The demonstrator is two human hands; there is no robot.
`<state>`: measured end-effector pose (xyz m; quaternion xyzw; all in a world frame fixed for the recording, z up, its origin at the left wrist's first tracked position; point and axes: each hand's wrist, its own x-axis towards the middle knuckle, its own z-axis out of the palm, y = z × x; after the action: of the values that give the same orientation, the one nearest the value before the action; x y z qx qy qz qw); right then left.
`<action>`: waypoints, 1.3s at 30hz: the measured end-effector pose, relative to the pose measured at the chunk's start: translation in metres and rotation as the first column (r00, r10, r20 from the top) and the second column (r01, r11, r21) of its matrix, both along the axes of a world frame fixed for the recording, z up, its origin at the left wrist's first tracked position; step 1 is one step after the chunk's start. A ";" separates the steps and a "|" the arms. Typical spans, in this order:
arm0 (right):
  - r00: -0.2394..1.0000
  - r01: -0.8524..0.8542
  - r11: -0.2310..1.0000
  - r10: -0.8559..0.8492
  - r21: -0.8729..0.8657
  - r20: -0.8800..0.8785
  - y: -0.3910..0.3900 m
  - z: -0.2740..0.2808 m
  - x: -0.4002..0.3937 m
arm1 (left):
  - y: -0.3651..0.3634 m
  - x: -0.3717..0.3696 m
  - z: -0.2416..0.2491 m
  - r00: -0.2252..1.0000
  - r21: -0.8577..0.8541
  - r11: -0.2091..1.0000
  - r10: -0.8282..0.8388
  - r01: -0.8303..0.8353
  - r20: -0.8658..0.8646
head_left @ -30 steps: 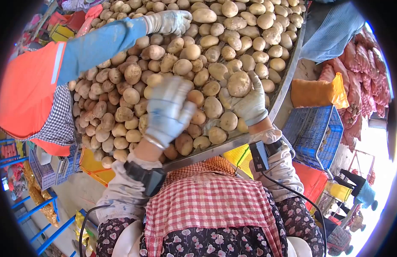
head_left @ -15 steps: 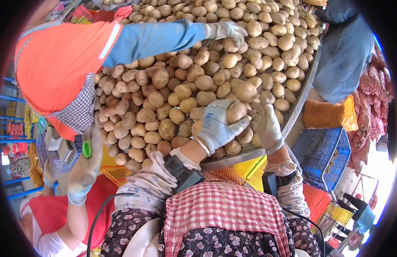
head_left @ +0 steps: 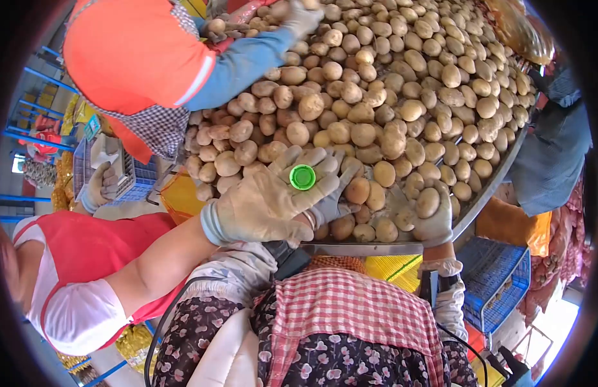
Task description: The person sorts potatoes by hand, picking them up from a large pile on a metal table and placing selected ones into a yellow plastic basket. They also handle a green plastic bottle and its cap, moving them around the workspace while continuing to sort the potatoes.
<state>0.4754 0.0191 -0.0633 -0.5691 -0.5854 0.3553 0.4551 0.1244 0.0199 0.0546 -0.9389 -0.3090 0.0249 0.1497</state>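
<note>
Potatoes (head_left: 394,142) are heaped over the metal-edged table in front of me. My right hand (head_left: 437,222), in a pale glove, is at the near right of the heap with its fingers around a potato (head_left: 428,202). My left hand (head_left: 337,208), gloved too, is largely hidden behind another person's hand; its visible fingers are spread beside a brownish potato (head_left: 357,190). That other person's gloved hand (head_left: 263,200) stretches in from the left, palm up, over my left wrist. On its fingers lies a small round green cap-like disc (head_left: 303,177).
A person in orange (head_left: 134,55) handles potatoes at the upper left. The table's metal rim (head_left: 376,248) runs close to my apron. At right stand a blue crate (head_left: 495,277) and an orange bag (head_left: 511,226). A person in blue clothing (head_left: 547,168) is beyond the rim.
The other person's hand with the green disc has moved right, from the left side to over my left hand. My right hand has taken hold of a potato. The view has shifted.
</note>
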 end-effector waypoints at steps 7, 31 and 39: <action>0.451 -0.289 0.774 -0.409 -0.564 -0.793 0.010 0.031 -0.033 | -0.004 0.029 -0.013 0.935 -0.553 0.818 0.055 0.159 0.352; 0.368 -0.841 0.541 0.559 0.010 0.743 0.008 0.118 -0.128 | -0.033 0.018 -0.039 0.759 -0.549 0.776 0.145 0.311 0.635; 0.384 -0.835 0.550 0.597 -0.011 0.704 0.011 0.119 -0.136 | -0.038 0.016 -0.054 0.793 -0.384 0.894 0.057 0.230 0.607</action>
<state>0.3395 0.0299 0.0560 -0.2446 -0.9428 0.1943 0.1163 0.1404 -0.0177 0.0011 -0.9196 -0.2821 -0.2133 -0.1710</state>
